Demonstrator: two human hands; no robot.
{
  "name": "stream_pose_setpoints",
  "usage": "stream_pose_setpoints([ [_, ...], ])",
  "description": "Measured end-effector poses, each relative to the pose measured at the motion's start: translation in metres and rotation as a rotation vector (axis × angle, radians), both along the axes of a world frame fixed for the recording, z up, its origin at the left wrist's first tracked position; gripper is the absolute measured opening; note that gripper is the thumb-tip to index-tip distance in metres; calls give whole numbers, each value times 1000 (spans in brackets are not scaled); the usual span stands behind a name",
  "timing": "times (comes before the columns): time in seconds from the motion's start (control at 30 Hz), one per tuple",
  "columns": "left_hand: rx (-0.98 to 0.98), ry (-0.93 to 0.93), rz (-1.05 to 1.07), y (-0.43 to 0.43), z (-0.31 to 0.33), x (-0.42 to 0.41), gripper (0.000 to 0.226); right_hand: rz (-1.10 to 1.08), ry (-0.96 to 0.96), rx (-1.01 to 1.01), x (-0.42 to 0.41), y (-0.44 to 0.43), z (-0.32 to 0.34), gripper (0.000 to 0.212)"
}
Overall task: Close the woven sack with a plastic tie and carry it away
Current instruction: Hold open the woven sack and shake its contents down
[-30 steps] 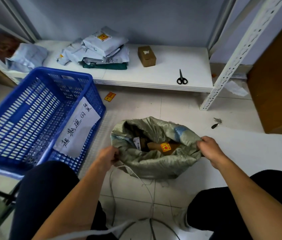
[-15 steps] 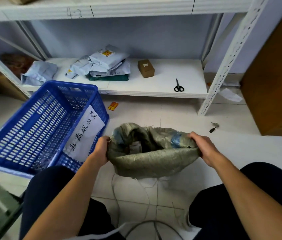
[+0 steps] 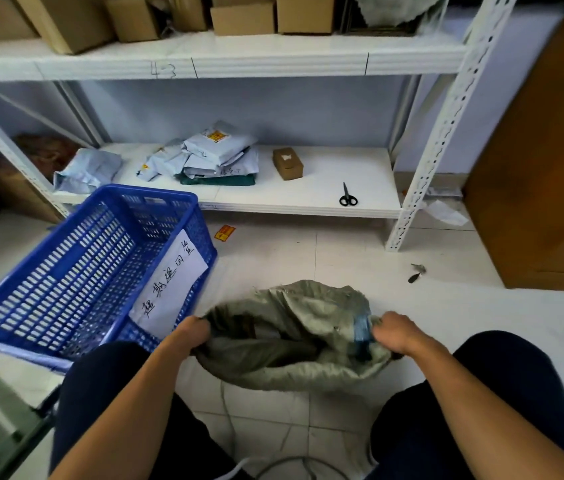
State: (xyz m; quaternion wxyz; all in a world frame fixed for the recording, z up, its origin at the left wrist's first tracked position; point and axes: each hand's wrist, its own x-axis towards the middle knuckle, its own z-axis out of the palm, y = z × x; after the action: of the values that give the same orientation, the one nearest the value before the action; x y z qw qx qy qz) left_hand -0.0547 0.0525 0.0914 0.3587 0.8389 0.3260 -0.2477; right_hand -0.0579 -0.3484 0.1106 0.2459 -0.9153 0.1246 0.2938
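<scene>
Still untied, the woven sack (image 3: 294, 341) is held on the floor between the knees, left hand (image 3: 192, 332) and right hand (image 3: 394, 332) clamped on its rim; both edges should be gathered evenly before any tie is applied.

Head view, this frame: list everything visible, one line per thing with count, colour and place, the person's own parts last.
woven sack: 1, grey-green, on the floor between the knees, mouth open
basket: 1, blue, floor at left, tilted, with a handwritten white paper sheet
scissors: 1, black, lower shelf, right part
small box: 1, brown, lower shelf, middle
mailer bags: a pile, pale grey, lower shelf; count unclear
cardboard boxes: several, brown, upper shelf
sticker: 1, red and yellow, floor under the shelf
shelving rack: 1, white
left hand: grips the sack's left rim
right hand: grips the sack's right rim
</scene>
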Motion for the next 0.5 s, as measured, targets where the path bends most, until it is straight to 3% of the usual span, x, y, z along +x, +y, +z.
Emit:
stream_pose_setpoints([
  [0.13, -446, -151, 393, -15, 26, 6, 32, -386, -167, 424, 13, -4, 4, 18],
  [0.2, -605, -222, 473, -23, 47, 10, 27, -556, -146, 660, 19, -2, 12, 15],
  [0.3, -702, -275, 429, -33, 67, 22, 28, -733, -108, 938, 31, -4, 22, 17],
  [0.5, -629, -384, 383, -44, 105, 66, 40, -882, -171, 1089, 53, -6, 45, 6],
])
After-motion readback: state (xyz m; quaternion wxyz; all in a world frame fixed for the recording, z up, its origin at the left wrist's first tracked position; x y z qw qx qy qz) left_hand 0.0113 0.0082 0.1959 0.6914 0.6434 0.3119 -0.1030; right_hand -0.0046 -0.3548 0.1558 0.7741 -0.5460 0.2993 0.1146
